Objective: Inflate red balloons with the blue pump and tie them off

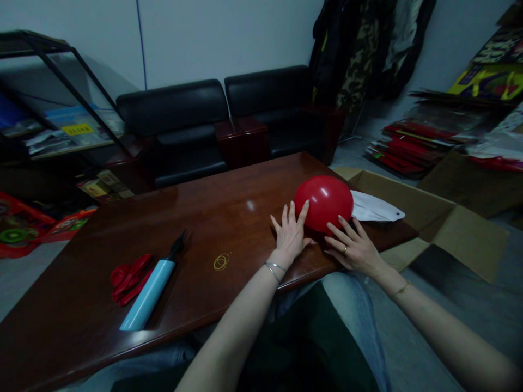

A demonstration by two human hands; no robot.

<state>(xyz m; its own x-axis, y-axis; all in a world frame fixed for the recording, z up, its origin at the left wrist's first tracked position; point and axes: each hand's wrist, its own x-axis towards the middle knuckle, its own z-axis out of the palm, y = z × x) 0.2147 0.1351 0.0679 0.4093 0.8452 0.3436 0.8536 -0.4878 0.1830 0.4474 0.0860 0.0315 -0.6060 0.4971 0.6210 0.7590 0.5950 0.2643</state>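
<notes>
A round, inflated red balloon point(324, 200) rests near the right end of the dark wooden table point(245, 204). My left hand point(291, 231) is at its left side, fingers spread, with a fingertip touching it. On its near right side, my right hand point(355, 245) has spread fingers, some touching the balloon; neither hand is wrapped round it. Behind the balloon lies a flat white item point(376, 207) with a small dark hole at its tip. Farther left are a light blue hand pump point(150, 294) with a black nozzle, several limp red balloons point(129, 276) and thin yellow rubber bands point(221, 262).
Black cushioned chairs point(175, 117) stand behind the table. An open cardboard box point(433, 212) sits off the table's right end, near stacked red packages point(412, 141). A black-framed shelf point(73, 103) is at the left, and clothes point(363, 49) hang at the back right.
</notes>
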